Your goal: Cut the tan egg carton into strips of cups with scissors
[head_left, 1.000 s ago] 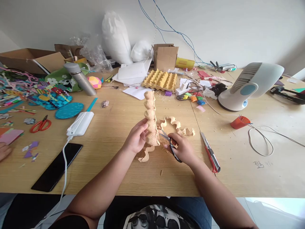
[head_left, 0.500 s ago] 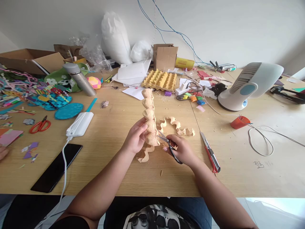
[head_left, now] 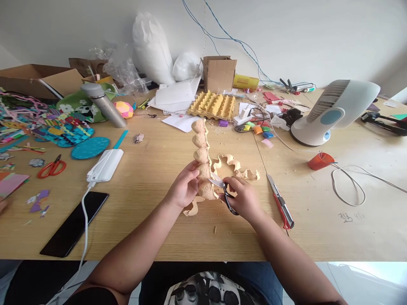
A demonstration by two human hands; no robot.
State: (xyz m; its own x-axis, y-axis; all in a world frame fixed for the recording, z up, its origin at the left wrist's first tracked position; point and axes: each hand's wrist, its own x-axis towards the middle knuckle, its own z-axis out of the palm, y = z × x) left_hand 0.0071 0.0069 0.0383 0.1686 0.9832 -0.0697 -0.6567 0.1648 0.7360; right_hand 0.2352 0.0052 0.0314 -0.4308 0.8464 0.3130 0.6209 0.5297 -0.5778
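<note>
A strip of egg carton cups (head_left: 201,144), pale tan and bumpy, is held nearly upright by my left hand (head_left: 184,185), whose fingers pinch its left side low down. My right hand (head_left: 243,195) grips black-handled scissors (head_left: 229,201) at the strip's right edge. The scissor blades lie against the lower cups, slightly apart. Wavy cut-off trimmings (head_left: 248,174) rest on the table behind my right hand, and another trimming (head_left: 191,209) lies partly beneath the strip. Small crumbs are scattered around.
A red utility knife (head_left: 281,204) lies right of my right hand. Left are a black phone (head_left: 74,224), a white power bank (head_left: 105,165) and red scissors (head_left: 51,167). A yellow egg tray (head_left: 212,105), a white fan (head_left: 333,111) and an orange cup (head_left: 320,161) stand farther back.
The strip has shifted slightly right and its lower end has tilted toward the right. The scissors have moved a little left and now overlap the strip's edge. Both hands keep their hold.
</note>
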